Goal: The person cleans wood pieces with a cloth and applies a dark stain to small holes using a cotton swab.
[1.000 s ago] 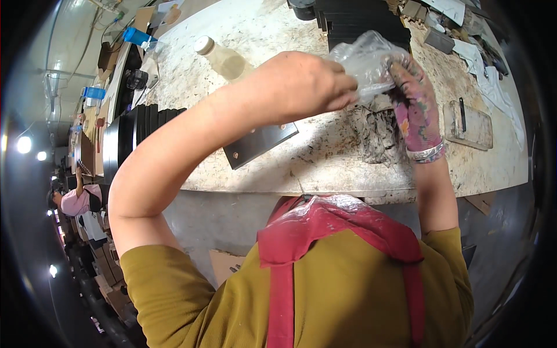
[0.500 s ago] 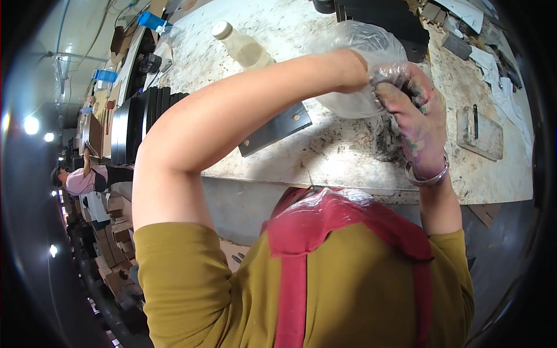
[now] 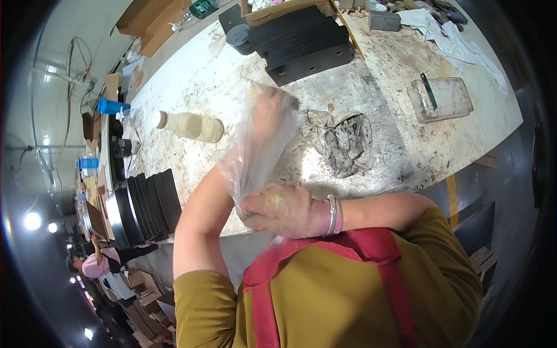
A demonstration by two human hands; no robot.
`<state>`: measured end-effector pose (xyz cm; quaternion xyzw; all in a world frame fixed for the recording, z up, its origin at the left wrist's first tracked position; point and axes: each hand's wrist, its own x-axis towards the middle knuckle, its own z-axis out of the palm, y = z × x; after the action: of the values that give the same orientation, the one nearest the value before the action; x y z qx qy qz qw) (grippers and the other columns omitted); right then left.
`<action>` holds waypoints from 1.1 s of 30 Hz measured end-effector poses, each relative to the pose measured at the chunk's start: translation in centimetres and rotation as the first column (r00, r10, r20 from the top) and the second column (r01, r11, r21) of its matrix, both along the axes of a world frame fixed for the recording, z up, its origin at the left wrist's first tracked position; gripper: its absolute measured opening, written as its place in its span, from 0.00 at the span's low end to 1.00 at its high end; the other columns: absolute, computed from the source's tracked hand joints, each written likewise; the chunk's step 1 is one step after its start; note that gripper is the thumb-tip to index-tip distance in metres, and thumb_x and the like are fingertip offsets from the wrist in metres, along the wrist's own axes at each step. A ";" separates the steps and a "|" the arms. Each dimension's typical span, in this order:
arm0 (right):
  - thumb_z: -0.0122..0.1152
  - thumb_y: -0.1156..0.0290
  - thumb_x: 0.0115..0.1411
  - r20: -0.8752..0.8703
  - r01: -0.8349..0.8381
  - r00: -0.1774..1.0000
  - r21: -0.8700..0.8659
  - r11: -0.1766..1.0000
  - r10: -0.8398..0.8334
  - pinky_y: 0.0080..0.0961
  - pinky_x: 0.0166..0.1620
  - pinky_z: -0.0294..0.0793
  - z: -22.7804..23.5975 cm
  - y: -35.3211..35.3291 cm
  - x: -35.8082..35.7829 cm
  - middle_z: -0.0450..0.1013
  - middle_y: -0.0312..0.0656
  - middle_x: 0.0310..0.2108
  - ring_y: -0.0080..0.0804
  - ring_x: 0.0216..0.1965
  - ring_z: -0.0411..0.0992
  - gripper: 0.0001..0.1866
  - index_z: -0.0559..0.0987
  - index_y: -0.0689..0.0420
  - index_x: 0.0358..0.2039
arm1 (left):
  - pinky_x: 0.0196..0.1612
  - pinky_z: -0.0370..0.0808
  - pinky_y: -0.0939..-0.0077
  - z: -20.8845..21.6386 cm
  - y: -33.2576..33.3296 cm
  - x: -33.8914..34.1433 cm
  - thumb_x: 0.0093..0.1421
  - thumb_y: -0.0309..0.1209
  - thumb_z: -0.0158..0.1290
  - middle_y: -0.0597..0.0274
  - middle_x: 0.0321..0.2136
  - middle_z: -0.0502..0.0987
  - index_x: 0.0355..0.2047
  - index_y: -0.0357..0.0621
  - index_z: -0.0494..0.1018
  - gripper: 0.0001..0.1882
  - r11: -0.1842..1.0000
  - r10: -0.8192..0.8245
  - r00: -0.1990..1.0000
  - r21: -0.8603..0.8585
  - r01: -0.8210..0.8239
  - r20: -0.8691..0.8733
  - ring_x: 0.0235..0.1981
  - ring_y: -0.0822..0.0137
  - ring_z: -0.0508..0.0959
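A clear plastic bag (image 3: pixel 246 165) covers my left hand (image 3: pixel 268 113) and reaches down over the wrist and part of the forearm. Through the film the left fingers are blurred, so their pose is unclear. My right hand (image 3: pixel 287 210), in a stained pinkish knitted glove with a metal bracelet at its wrist, is closed on the bag's gathered edge beside my left forearm. To the right of the bag lies a crumpled, grey-stained cloth (image 3: pixel 342 142). A bottle (image 3: pixel 194 127) of cloudy pale liquid with a white cap lies on the table left of the bag.
Black boards (image 3: pixel 310 49) are stacked at the far side of the worktable (image 3: pixel 406 153), with more black panels (image 3: pixel 145 203) at its left edge. A whitish block (image 3: pixel 441 100) with a black-handled tool sits right. Another person (image 3: pixel 96 264) stands far left.
Both hands have come nearer and to the left. The bag, bunched between them before, is now drawn over my left hand and forearm. My right hand has shifted to the bag's near edge.
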<state>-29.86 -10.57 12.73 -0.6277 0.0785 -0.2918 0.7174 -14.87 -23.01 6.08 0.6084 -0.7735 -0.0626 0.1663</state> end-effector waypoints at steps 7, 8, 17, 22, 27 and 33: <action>0.53 0.58 0.60 -0.343 -0.217 0.932 -0.280 0.935 0.113 0.33 0.39 0.72 0.8 -2.9 -3.6 0.75 0.45 0.32 0.40 0.34 0.75 0.15 0.74 0.53 0.43 | 0.43 0.72 0.58 -0.2 2.2 2.3 0.55 0.25 0.48 0.47 0.40 0.72 0.44 0.41 0.70 0.15 0.993 0.080 0.994 0.095 -0.073 -0.078 0.39 0.45 0.74; 0.53 0.58 0.60 -0.374 -0.218 0.920 -0.247 0.944 0.115 0.32 0.39 0.72 1.0 -3.7 -4.0 0.75 0.45 0.31 0.39 0.34 0.75 0.15 0.74 0.53 0.43 | 0.43 0.72 0.59 -0.2 2.4 2.5 0.56 0.25 0.47 0.46 0.40 0.72 0.43 0.41 0.71 0.14 0.975 0.160 0.961 0.190 -0.118 -0.224 0.39 0.45 0.75; 0.55 0.61 0.58 -0.611 0.079 0.759 -0.253 0.964 -0.223 0.29 0.42 0.72 0.7 -12.9 -4.9 0.75 0.45 0.33 0.36 0.36 0.74 0.17 0.73 0.56 0.46 | 0.37 0.73 0.59 -3.5 3.1 6.4 0.56 0.27 0.46 0.48 0.34 0.74 0.38 0.43 0.71 0.09 0.974 0.124 0.991 0.181 -0.133 0.059 0.35 0.49 0.76; 0.62 0.70 0.49 -0.450 0.132 0.728 -0.647 0.751 -0.517 0.29 0.50 0.70 -3.2 -14.6 -2.4 0.70 0.49 0.48 0.40 0.46 0.71 0.34 0.64 0.53 0.59 | 0.29 0.76 0.57 -3.0 3.1 6.9 0.57 0.29 0.45 0.50 0.28 0.76 0.36 0.43 0.70 0.08 0.999 0.013 0.977 0.043 -0.023 0.211 0.28 0.49 0.79; 0.66 0.73 0.42 -0.370 0.031 0.847 -0.684 0.729 -0.382 0.34 0.53 0.68 -4.4 -14.5 0.7 0.68 0.50 0.48 0.48 0.47 0.69 0.44 0.58 0.48 0.62 | 0.35 0.76 0.63 -0.7 3.0 5.1 0.49 0.25 0.52 0.45 0.28 0.78 0.29 0.39 0.77 0.07 0.939 -0.285 0.947 0.156 0.308 -0.149 0.31 0.49 0.79; 0.56 0.76 0.46 -0.399 -0.027 0.851 -0.684 0.729 -0.342 0.38 0.41 0.71 -8.2 -17.4 0.7 0.74 0.51 0.30 0.49 0.35 0.72 0.11 0.78 0.57 0.32 | 0.37 0.73 0.67 8.4 6.5 3.3 0.55 0.30 0.51 0.49 0.26 0.76 0.35 0.36 0.75 0.11 0.911 0.174 0.902 0.413 0.006 -0.396 0.31 0.55 0.77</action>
<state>-29.19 -27.96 4.53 -0.8853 0.2068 -0.1898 0.3707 -11.60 -16.49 14.46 0.6346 -0.6612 -0.3444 0.2036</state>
